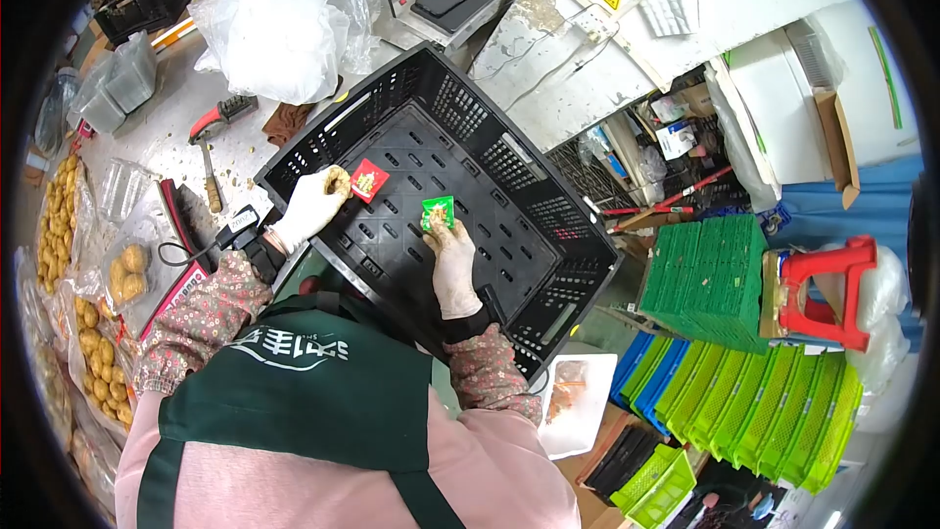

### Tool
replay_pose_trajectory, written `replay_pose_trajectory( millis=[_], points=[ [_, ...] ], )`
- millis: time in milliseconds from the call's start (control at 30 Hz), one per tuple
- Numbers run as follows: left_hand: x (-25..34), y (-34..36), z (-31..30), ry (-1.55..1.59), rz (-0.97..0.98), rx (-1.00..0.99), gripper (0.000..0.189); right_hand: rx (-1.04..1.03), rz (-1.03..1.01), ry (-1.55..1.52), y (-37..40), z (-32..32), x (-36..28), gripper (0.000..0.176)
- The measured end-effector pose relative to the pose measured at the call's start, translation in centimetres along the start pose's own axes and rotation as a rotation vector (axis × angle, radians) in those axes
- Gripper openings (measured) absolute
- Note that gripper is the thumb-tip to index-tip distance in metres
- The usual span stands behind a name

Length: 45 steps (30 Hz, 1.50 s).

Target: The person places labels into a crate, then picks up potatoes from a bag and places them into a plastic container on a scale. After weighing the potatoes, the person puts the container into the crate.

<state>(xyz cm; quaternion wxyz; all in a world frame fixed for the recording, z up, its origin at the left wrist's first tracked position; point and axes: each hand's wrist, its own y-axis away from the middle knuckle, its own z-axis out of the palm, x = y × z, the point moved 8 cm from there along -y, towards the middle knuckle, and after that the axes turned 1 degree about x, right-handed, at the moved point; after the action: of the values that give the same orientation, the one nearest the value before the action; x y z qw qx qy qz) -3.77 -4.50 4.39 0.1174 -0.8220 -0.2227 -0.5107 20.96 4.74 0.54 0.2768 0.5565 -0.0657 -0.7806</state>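
In the head view a large black plastic crate (446, 152) stands in front of me, with slots in its floor and perforated walls. My left hand (311, 206), in a soiled white glove, reaches over the crate's near left side and pinches a small red packet (368, 180). Toward the crate's middle, my right hand (451, 264), also gloved in white, is closed on a small green packet (439, 211) by its lower edge. Both packets are above the crate floor; the exact height cannot be told.
Bags of potatoes (103, 362) line the left side. A knife (211, 176) and a red-handled tool (223, 118) lie on the worktop near a clear plastic bag heap (269, 20). Stacked green crates (710, 274), a red stool (832, 289) and a white foam box (578, 402) are rightward.
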Motion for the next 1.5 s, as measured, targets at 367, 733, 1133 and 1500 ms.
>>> replay_pose_trajectory(
  millis=[367,733,1133,1500],
  points=[
    [0.4,0.1,-0.1,-0.004,0.011,-0.001,0.004,-0.069,0.081,-0.213,-0.2,0.3,1.1,0.02],
    [0.7,0.1,-0.2,0.001,-0.007,0.014,0.004,-0.166,0.163,-0.265,-0.2,0.8,2.0,0.031],
    [0.9,0.2,-0.3,-0.017,0.001,0.014,0.005,-0.271,0.157,-0.198,0.8,2.5,0.7,0.032],
    [1.0,0.2,-0.3,-0.023,0.004,0.022,0.004,-0.282,0.146,-0.125,1.2,3.0,0.1,0.031]
  ],
)
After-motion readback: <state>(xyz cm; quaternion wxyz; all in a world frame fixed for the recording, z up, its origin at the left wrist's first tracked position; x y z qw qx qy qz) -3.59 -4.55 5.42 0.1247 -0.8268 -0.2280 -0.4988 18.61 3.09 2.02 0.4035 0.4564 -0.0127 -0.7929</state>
